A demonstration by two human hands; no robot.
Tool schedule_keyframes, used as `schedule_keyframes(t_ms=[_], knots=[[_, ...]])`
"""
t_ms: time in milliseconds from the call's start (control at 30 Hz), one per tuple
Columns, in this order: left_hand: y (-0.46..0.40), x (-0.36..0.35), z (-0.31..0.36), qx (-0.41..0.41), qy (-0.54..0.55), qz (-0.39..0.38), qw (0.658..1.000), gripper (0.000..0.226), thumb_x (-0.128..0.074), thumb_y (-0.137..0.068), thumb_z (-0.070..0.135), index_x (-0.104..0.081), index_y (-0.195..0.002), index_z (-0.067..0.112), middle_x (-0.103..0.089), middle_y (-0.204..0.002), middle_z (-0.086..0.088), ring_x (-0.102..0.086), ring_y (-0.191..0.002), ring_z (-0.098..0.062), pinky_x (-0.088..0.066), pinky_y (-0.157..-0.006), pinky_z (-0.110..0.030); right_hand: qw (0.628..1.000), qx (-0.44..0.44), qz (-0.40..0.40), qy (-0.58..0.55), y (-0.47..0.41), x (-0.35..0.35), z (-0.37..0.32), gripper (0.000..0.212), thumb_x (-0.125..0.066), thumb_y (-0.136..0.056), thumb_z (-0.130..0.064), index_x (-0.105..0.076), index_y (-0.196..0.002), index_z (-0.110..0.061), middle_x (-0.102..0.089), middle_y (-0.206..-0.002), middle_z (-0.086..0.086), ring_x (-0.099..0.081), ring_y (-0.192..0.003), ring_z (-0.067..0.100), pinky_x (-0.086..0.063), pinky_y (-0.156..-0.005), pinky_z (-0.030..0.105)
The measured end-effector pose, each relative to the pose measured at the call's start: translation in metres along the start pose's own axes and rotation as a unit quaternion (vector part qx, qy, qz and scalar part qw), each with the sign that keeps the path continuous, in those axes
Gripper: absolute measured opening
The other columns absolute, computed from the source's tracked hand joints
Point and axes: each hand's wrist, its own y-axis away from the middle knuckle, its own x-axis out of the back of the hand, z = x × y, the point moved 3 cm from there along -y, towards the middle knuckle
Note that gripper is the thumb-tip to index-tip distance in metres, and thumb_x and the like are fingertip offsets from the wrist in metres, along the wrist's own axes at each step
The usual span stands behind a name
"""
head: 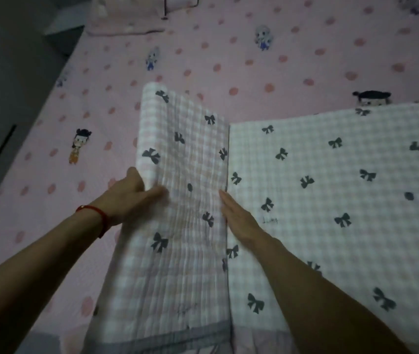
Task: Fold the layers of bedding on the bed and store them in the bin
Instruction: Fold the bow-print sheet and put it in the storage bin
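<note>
My left hand (133, 194) grips the raised left part of the checked quilt (331, 200), thumb on the near face and fingers curled round behind its edge, so that this flap stands up off the bed like the page of a book. A red string bracelet (101, 217) sits on that wrist. My right hand (239, 217) lies flat with straight fingers, pressing on the quilt right along the crease where the lifted flap meets the part that stays down; the fingertips point away from me, up the fold line.

The quilt is pale pink-and-white check with small dark bows scattered over it. Its lifted flap (185, 200) shows fine lengthwise ripples across the middle and curls over at its far top edge. The flat part spreads to my right, reaching the right border of the view, its far edge running straight across the bed. A grey band trims the near end of the flap, low in the view.

Under it lies the pink bed sheet (228, 54), dotted with darker pink spots and printed with little cartoon figures; one figure's dark-haired head peeps just over the quilt's far edge on the right. A pillow (124, 16) in a similar pink print rests at the head of the bed, upper left. Beyond the bed's left side is dim grey floor (11, 60).
</note>
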Motion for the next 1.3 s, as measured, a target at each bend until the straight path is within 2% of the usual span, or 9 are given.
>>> schedule_keyframes(t_ms=[133, 267, 367, 500, 600, 667, 767, 867, 1300], knots=[[0.027, -0.033, 0.091, -0.057, -0.064, 0.038, 0.996, 0.054, -0.064, -0.093, 0.047, -0.036, -0.126, 0.014, -0.06, -0.108, -0.006, -0.063, -0.085, -0.023, -0.054, -0.062, -0.031, 0.974, -0.12, 0.009, -0.193, 0.048, 0.057, -0.001, 0.042, -0.044, -0.107, -0.043, -0.057, -0.143, -0.026, -0.052, -0.152, 0.002, -0.055, -0.132, 0.019, -0.047, -0.11, 0.038], [0.028, -0.109, 0.176, -0.138, -0.122, 0.095, 0.978, 0.062, -0.071, -0.086, 0.041, -0.038, -0.127, 0.009, -0.063, -0.106, -0.013, -0.062, -0.086, -0.032, -0.052, -0.07, -0.036, 0.954, -0.151, 0.036, -0.256, 0.109, 0.125, 0.003, 0.048, -0.043, -0.103, -0.054, -0.073, -0.125, -0.024, -0.07, -0.128, 0.012, -0.068, -0.114, 0.028, -0.055, -0.101, 0.046], [0.019, -0.19, 0.218, -0.194, -0.09, 0.023, 0.977, 0.053, -0.065, -0.089, 0.043, -0.041, -0.123, 0.011, -0.066, -0.098, -0.011, -0.062, -0.081, -0.031, -0.053, -0.071, -0.038, 0.919, -0.146, 0.083, -0.358, 0.141, 0.177, 0.019, 0.055, -0.038, -0.103, -0.057, -0.073, -0.119, -0.018, -0.075, -0.098, 0.008, -0.07, -0.085, 0.022, -0.056, -0.08, 0.038], [0.001, -0.271, 0.203, -0.218, -0.21, -0.021, 0.953, 0.044, -0.05, -0.097, 0.035, -0.045, -0.136, 0.016, -0.05, -0.141, -0.01, -0.044, -0.129, -0.029, -0.043, -0.103, -0.042, 0.963, -0.22, 0.143, -0.061, 0.169, 0.218, 0.063, 0.053, -0.049, -0.081, -0.068, -0.062, -0.097, -0.018, -0.069, -0.095, 0.003, -0.066, -0.083, 0.021, -0.055, -0.082, 0.041], [-0.001, -0.279, 0.165, -0.277, -0.312, 0.087, 0.905, 0.043, -0.036, -0.101, 0.038, -0.038, -0.143, 0.029, -0.027, -0.161, 0.0, -0.021, -0.148, -0.027, -0.018, -0.118, -0.051, 0.963, -0.168, 0.202, 0.057, 0.177, 0.209, 0.057, 0.054, -0.052, -0.095, -0.054, -0.047, -0.14, -0.025, -0.057, -0.133, 0.002, -0.06, -0.111, 0.022, -0.049, -0.088, 0.036], [-0.004, -0.275, 0.146, -0.26, -0.292, 0.122, 0.912, 0.052, -0.025, -0.103, 0.044, -0.018, -0.154, 0.04, -0.001, -0.168, 0.002, 0.003, -0.156, -0.028, 0.003, -0.12, -0.062, 0.961, -0.08, 0.229, 0.135, 0.17, 0.201, 0.037, 0.058, -0.048, -0.101, -0.043, -0.032, -0.155, -0.028, -0.041, -0.154, 0.002, -0.051, -0.129, 0.022, -0.048, -0.1, 0.039], [-0.026, -0.262, 0.121, -0.143, -0.25, 0.162, 0.944, 0.058, -0.015, -0.103, 0.051, 0.009, -0.155, 0.046, 0.021, -0.167, -0.001, 0.022, -0.152, -0.032, 0.009, -0.116, -0.07, 0.938, -0.011, 0.2, 0.283, 0.138, 0.187, 0.029, 0.066, -0.037, -0.104, -0.045, -0.009, -0.162, -0.031, 0.007, -0.171, 0.0, -0.003, -0.157, 0.024, -0.02, -0.125, 0.046], [-0.044, -0.274, 0.109, -0.089, -0.231, 0.132, 0.96, 0.062, -0.011, -0.1, 0.058, 0.024, -0.15, 0.051, 0.031, -0.163, 0.001, 0.026, -0.15, -0.038, 0.0, -0.114, -0.075, 0.896, -0.004, 0.179, 0.407, 0.112, 0.179, 0.066, 0.069, -0.017, -0.102, -0.055, 0.011, -0.162, -0.032, 0.033, -0.165, 0.001, 0.028, -0.153, 0.026, -0.004, -0.126, 0.055], [-0.067, -0.27, 0.088, -0.173, -0.219, 0.042, 0.959, 0.074, -0.007, -0.083, 0.082, 0.018, -0.149, 0.059, 0.032, -0.162, 0.008, 0.025, -0.151, -0.033, -0.002, -0.116, -0.069, 0.871, -0.004, 0.227, 0.436, 0.099, 0.174, 0.113, 0.069, -0.027, -0.103, -0.05, -0.004, -0.164, -0.029, 0.012, -0.171, 0.005, 0.011, -0.157, 0.03, -0.012, -0.126, 0.057]])
